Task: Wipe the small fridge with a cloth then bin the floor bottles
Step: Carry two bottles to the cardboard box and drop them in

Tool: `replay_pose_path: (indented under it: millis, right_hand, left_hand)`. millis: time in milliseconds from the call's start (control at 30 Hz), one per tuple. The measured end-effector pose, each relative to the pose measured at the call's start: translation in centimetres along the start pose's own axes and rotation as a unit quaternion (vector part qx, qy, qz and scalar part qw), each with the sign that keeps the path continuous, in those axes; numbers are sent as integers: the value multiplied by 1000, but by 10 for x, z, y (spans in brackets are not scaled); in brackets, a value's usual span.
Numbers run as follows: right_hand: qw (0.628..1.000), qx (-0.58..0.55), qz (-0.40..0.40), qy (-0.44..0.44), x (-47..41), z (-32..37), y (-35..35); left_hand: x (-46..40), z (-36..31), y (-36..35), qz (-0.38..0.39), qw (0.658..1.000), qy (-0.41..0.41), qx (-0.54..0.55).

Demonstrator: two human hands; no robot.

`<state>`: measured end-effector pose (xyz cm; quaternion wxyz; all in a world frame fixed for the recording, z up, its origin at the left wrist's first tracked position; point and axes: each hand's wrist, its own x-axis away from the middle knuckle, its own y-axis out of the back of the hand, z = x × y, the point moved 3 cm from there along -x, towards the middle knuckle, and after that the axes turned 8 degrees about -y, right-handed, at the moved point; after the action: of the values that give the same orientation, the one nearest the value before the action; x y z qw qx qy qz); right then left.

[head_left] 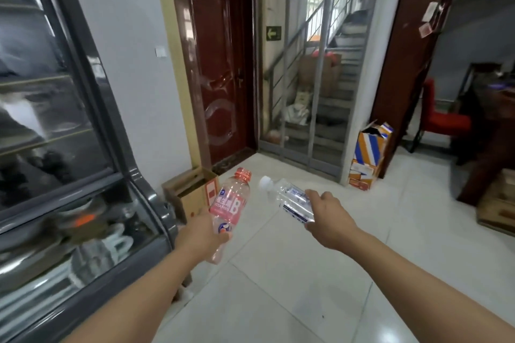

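Here, in the head view, both bare arms reach forward over the pale glossy tiled floor (278, 287); the left hand (199, 239) has its fingers wrapped round the lower body of a pink transparent plastic bottle with a pink label and an orange-red threaded neck (230, 203), which stands nearly upright, tilted slightly right, its neck uncapped; the right hand (327, 220) grips the base end of a clear plastic water bottle with a white cap and a blue-and-white label (292, 198), held almost level with the cap pointing left toward the pink bottle; the two bottles are near each other but apart, both held above the floor. At the left edge stands a dark grey glass-fronted display fridge with shelves (69, 147), just beside the left forearm; behind the pink bottle an open brown cardboard box (192, 192) sits on the floor against the white wall, next to a dark red wooden door (217, 64); farther right, an orange, blue and white striped carton (370, 156) leans by a metal-barred stairwell gate (315, 78).
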<state>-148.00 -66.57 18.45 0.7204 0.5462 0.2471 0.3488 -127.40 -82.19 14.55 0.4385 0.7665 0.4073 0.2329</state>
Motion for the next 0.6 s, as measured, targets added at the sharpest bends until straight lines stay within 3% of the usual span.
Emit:
replay_pose_path:
  millis: [333,600]
  right_hand:
    - [997,4,34,65,-252,-56,15]
    - [991,1,66,113,-417,-56,12]
  left_hand:
    - [-202,-60,-51,-28,997,71,16]
    - [-336,-76,-67,-34,991,128,-12]
